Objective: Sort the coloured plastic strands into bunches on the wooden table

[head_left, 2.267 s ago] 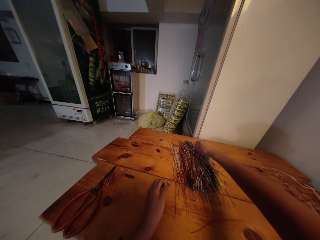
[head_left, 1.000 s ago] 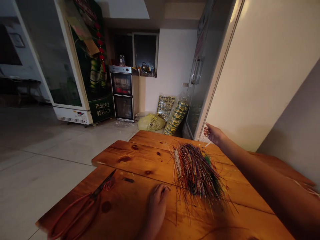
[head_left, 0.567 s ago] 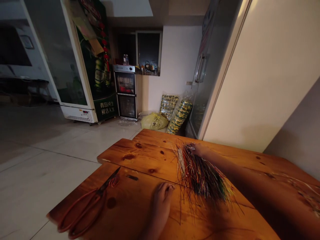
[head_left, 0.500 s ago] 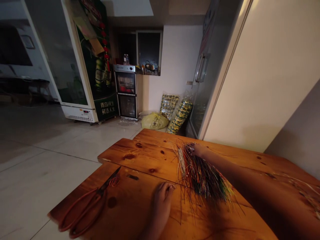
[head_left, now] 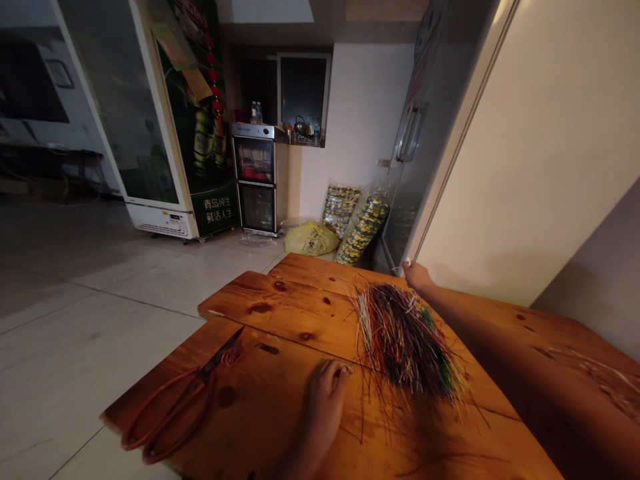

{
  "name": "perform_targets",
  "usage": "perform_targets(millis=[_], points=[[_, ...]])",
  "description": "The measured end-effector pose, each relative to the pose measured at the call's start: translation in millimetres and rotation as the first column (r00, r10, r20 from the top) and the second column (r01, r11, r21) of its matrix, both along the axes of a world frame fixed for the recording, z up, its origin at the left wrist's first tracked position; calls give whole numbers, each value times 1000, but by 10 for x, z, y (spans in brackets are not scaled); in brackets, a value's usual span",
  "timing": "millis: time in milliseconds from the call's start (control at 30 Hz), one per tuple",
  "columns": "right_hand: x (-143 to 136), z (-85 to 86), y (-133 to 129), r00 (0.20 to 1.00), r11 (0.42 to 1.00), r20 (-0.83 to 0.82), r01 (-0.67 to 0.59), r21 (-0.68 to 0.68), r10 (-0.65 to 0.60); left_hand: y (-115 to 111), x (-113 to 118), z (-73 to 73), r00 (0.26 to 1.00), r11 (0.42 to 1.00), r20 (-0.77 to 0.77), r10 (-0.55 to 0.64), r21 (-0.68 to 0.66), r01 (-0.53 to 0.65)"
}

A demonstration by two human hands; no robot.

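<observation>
A loose pile of thin wires (head_left: pixel 407 340) in many colours lies across the wooden table. Just beyond its far end, my right hand (head_left: pixel 419 277) is raised with the fingers pinched. A thin pale strand (head_left: pixel 399 268) shows at those fingertips, too small to make out well. My left hand (head_left: pixel 330 387) rests on the boards left of the pile, fingers curled closed; whatever may be in them is hidden. Farther left lie scissors (head_left: pixel 200 380) with big red handles, and a small coil of red wire (head_left: pixel 231 356) touches their blades.
The table (head_left: pixel 295 303) has a stepped left edge. More wire scraps (head_left: pixel 600 373) lie at the far right. Behind stand a drinks fridge (head_left: pixel 165 220), a small cabinet (head_left: pixel 257 177), a yellow bag (head_left: pixel 310 240) and wrapped packs (head_left: pixel 363 230) near a tall door.
My right hand has lifted off the wire pile and moved right and away, beyond its far end. The left hand stays put. The view has shifted slightly.
</observation>
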State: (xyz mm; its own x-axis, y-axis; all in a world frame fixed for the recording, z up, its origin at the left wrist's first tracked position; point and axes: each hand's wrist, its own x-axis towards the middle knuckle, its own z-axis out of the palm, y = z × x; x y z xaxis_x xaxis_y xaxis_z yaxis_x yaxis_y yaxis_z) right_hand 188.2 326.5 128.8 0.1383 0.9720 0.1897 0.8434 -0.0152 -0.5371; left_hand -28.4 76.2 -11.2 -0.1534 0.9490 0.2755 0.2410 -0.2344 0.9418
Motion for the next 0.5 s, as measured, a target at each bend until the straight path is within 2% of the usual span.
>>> perform_targets(millis=[133,300,400,500], points=[[128,279,50,980,994,-184,88,63,-75,4,-7,-9,1000,1000,-20,3,2,-3],[130,518,75,927,989,-375,76,126,-23,-8,-5,25,1000,1000,-10,-2,-21,2],[22,518,30,892,990,-449,12,140,52,-10,-4,34,1000,1000,-14,5,-19,-5],[-111,395,-51,833,987,-531,-113,114,157,-4,-3,27,1000,1000,-2,0,-12,0]])
